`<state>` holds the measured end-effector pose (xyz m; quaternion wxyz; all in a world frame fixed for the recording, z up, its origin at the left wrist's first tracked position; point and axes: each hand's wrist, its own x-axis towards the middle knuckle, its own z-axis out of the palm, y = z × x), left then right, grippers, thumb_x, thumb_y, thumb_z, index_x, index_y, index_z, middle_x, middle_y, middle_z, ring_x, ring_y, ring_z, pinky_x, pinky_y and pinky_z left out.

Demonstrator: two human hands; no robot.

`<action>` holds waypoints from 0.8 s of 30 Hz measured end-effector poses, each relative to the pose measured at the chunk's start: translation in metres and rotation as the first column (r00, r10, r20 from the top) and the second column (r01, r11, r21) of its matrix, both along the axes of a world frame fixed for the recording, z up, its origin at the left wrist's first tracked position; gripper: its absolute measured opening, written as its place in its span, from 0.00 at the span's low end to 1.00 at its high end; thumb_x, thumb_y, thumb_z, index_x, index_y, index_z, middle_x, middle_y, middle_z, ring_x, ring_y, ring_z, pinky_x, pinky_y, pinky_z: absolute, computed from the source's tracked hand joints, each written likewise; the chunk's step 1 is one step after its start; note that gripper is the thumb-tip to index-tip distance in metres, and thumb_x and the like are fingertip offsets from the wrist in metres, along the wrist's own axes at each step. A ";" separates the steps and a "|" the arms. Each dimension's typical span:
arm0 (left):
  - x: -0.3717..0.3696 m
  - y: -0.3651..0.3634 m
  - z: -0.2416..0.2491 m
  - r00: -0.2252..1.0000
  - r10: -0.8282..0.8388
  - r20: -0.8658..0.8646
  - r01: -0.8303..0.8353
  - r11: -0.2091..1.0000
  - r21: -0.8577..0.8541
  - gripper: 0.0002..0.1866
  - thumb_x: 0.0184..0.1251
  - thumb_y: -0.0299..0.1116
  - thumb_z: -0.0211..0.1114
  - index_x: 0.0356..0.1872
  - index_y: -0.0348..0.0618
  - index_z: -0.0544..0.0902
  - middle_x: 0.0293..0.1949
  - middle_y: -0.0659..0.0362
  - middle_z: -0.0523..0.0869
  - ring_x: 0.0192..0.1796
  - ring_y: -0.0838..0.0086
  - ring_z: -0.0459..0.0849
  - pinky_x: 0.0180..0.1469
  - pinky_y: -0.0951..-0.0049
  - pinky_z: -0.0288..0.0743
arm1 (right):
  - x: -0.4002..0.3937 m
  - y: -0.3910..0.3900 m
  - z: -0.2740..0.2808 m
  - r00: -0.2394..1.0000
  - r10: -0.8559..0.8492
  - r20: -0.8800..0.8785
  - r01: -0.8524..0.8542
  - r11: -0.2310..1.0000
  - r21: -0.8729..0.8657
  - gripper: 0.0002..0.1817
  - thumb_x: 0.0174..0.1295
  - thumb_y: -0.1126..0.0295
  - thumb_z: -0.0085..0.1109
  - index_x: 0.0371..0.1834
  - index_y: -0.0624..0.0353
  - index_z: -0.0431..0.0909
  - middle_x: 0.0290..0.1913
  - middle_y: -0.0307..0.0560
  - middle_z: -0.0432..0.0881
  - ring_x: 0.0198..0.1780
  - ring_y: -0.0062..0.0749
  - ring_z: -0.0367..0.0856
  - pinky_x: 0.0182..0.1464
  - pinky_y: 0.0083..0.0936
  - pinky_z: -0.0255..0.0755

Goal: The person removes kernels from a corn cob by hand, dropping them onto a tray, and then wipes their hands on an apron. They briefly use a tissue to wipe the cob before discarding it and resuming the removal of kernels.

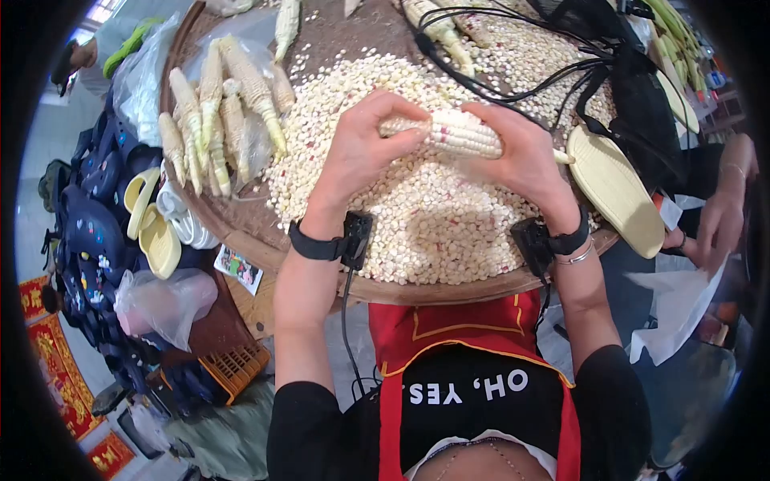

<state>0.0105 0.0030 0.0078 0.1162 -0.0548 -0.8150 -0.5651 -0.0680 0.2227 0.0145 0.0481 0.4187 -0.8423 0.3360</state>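
A corn cob (464, 135) with pale kernels and a few reddish ones is held level between my two hands. My left hand (370, 138) pinches its left end between thumb and fingers, where part of the cob looks bare of kernels. My right hand (517, 152) wraps around the right part, and a stalk end pokes out beyond the palm. Below both hands spreads a wide pile of loose corn kernels (473, 232) on a round wooden tabletop (333, 32). To the left, several bare cobs (212, 112) lie on a plastic bag.
Black cables (513, 100) and a black mesh bag (642, 112) lie at the right, beside a pale yellow slipper sole (613, 188). Another person's hand (720, 216) is at the far right near white paper. Yellow clogs (156, 232) and an orange basket (234, 370) are at the left.
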 end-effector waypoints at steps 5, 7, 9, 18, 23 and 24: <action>-0.003 -0.002 -0.007 0.997 0.067 0.034 -0.066 0.997 -0.034 0.10 0.49 0.24 0.66 0.35 0.37 0.82 0.38 0.56 0.82 0.45 0.68 0.80 0.51 0.68 0.72 | -0.006 0.004 -0.009 0.967 0.074 0.245 -0.053 0.995 -0.090 0.34 0.38 0.67 0.73 0.54 0.59 0.77 0.44 0.54 0.83 0.46 0.43 0.83 0.49 0.32 0.76; -0.001 -0.004 -0.006 0.983 0.041 0.181 -0.064 0.990 0.127 0.10 0.55 0.23 0.65 0.39 0.37 0.80 0.39 0.60 0.79 0.44 0.75 0.78 0.38 0.76 0.76 | -0.005 0.006 -0.002 0.961 0.079 0.265 -0.070 0.997 -0.044 0.29 0.42 0.61 0.68 0.52 0.54 0.78 0.41 0.50 0.83 0.45 0.46 0.81 0.46 0.36 0.75; -0.006 0.002 -0.005 0.982 0.016 0.188 -0.049 0.984 0.170 0.10 0.58 0.24 0.64 0.41 0.38 0.79 0.38 0.61 0.79 0.41 0.78 0.79 0.32 0.80 0.75 | -0.005 0.009 -0.005 0.989 0.053 0.137 -0.054 0.999 -0.001 0.28 0.44 0.57 0.66 0.51 0.52 0.77 0.39 0.48 0.82 0.44 0.46 0.81 0.43 0.37 0.74; -0.005 -0.002 -0.005 0.961 -0.023 0.274 -0.052 0.963 0.263 0.09 0.57 0.23 0.62 0.40 0.35 0.79 0.36 0.59 0.79 0.29 0.78 0.78 0.31 0.78 0.74 | -0.010 0.003 -0.016 0.981 0.071 0.181 -0.086 0.993 0.078 0.30 0.45 0.54 0.68 0.53 0.50 0.76 0.42 0.48 0.81 0.47 0.44 0.80 0.44 0.38 0.73; -0.006 -0.004 -0.003 0.935 -0.043 0.353 -0.045 0.970 0.237 0.07 0.60 0.26 0.59 0.38 0.35 0.79 0.31 0.61 0.79 0.28 0.78 0.77 0.29 0.78 0.71 | -0.009 0.003 -0.006 0.946 0.070 0.317 -0.154 0.956 0.249 0.34 0.41 0.61 0.69 0.57 0.52 0.74 0.44 0.50 0.80 0.49 0.47 0.79 0.49 0.38 0.72; -0.007 -0.004 -0.004 0.926 -0.082 0.369 0.001 0.977 0.215 0.07 0.61 0.27 0.59 0.37 0.36 0.79 0.30 0.62 0.79 0.28 0.79 0.76 0.30 0.78 0.70 | -0.010 0.001 -0.020 0.969 0.098 0.225 -0.142 0.972 0.189 0.34 0.40 0.62 0.69 0.57 0.53 0.74 0.45 0.51 0.80 0.50 0.47 0.79 0.49 0.38 0.72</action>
